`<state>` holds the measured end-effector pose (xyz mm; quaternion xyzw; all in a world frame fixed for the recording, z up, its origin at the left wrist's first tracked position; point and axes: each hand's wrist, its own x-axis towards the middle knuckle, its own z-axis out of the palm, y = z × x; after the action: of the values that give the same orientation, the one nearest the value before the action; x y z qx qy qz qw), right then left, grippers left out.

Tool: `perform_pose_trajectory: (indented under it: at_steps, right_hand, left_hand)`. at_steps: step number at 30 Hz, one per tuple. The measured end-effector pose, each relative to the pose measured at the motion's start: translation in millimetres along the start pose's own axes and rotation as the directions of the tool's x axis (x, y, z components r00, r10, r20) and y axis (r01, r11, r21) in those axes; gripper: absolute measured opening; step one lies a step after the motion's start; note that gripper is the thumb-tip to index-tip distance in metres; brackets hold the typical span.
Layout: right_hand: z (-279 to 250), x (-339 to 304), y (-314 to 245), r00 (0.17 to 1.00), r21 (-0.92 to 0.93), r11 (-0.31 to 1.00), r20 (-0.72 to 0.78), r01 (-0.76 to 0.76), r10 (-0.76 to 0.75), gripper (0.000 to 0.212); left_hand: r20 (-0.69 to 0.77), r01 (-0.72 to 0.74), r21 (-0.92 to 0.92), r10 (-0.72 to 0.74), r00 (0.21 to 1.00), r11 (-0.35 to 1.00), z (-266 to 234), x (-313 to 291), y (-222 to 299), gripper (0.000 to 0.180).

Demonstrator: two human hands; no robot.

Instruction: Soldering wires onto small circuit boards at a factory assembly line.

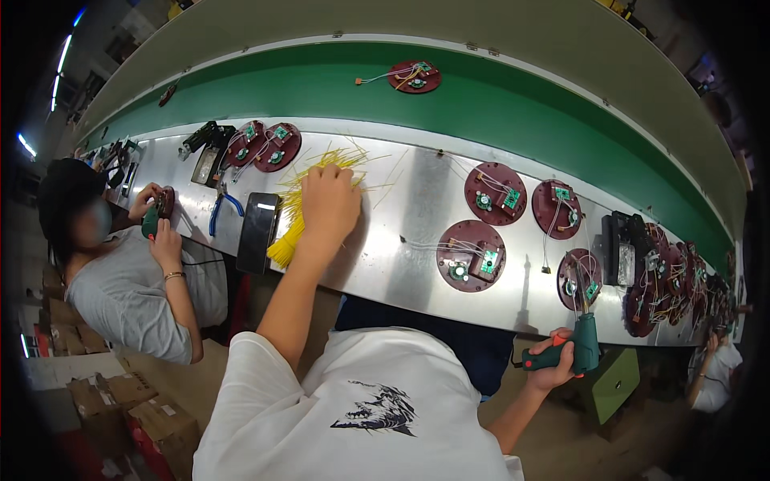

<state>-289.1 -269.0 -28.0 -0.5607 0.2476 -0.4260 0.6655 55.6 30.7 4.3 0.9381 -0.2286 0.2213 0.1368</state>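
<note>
My left hand [330, 202] reaches onto a bundle of thin yellow strands [290, 244], its fingers curled down into them. The fingertips are hidden, so how many strands they grip cannot be seen. At the bench's front edge, my right hand [553, 362] is wrapped around a green pistol-grip power tool [588, 345] with red parts. The tool's long thin tip points away from me, over a dark red disc [571, 280] carrying a green circuit board and wires. Between my hands lies another such disc [472, 256], with two more discs [496, 193] [557, 209] behind it.
A black tray [258, 232] and blue-handled pliers [226, 210] lie left of the strands. Two discs [277, 147] sit farther left. One disc [415, 77] rests by the green back panel. Many stacked discs [674, 276] crowd the right. A co-worker [132, 276] works at left.
</note>
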Motion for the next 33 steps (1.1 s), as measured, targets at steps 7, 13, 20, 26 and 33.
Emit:
perform_pose_trajectory:
  at_steps: [7,13,20,26,33]
  right_hand:
    - [0,-4,-1,1.0,0.016,1.0,-0.005,-0.022,0.022,0.032]
    - [-5,-11,-3,0.998,0.021,0.998,-0.01,-0.057,0.058,0.033]
    - [9,-14,-15,0.997,-0.056,0.998,0.058,-0.043,0.046,0.037]
    - [9,-19,-10,0.976,-0.107,0.993,0.206,-0.043,0.065,0.041]
    - [6,-19,-7,0.973,-0.139,0.989,0.216,-0.056,0.085,0.041]
  left_hand:
    - [0.141,-0.003,-0.078,0.014,0.99,0.997,12,6,-19,0.008]
    - [-0.093,-0.041,-0.451,-0.001,0.996,0.892,1,12,-4,0.009]
    - [-0.002,-0.017,-0.693,0.021,1.0,0.721,-23,12,41,0.01]
    - [0.172,0.224,-0.674,-0.146,0.974,0.704,0,19,39,0.012]
    - [0.111,0.12,-0.472,-0.076,0.991,0.873,2,20,20,0.012]
